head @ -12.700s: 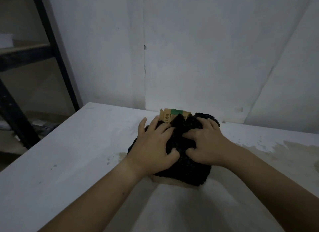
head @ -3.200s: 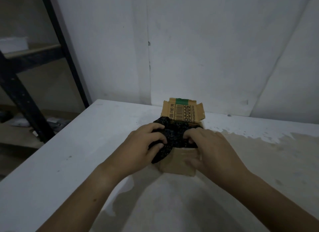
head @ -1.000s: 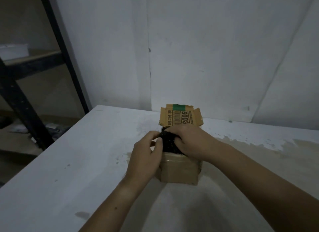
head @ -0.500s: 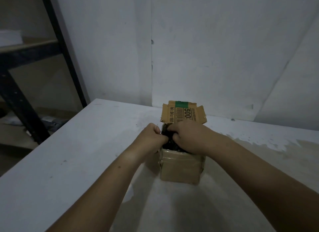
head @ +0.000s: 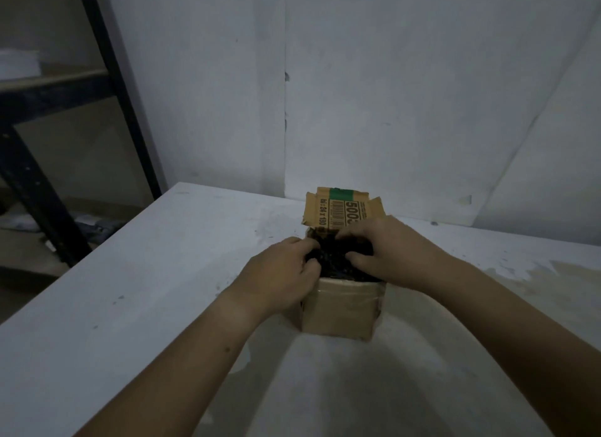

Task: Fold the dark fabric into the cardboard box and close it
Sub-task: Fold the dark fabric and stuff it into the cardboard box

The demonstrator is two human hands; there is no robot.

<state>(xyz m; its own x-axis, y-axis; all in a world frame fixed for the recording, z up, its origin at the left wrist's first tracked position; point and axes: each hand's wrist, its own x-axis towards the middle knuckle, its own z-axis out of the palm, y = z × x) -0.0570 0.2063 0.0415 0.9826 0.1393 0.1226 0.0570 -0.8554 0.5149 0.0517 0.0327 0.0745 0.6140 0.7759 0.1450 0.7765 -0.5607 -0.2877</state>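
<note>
Fabric [head: 338,261] is now sitting almost wholly inside the box [head: 341,309]: about 3 seconds ago a flap of it was hanging down the near wall, and 12 or so seconds ago it was draped over the whole thing. I judge that the folding part is nearly over and the closing part is coming up.

Nearest to me, my 2 forearms are reaching forward over the table [head: 130,290] and meeting at the box mouth. My left hand [head: 283,274] is resting against the left rim, knuckles up, with its fingers curled and pressed together, tucking the fabric's left edge down. My right hand [head: 387,251] is lying across the opening from the right, palm down, thumb stretched toward the left hand and fingers bent into the fabric, pushing rather than pinching. Whether the fingertips are gripping any cloth underneath, I cannot tell.

Between the hands a dark mound is still showing at rim level. Beyond them the lid [head: 341,210], printed with a barcode and a green strip, is standing upright at the far edge, not yet lowered.
</note>
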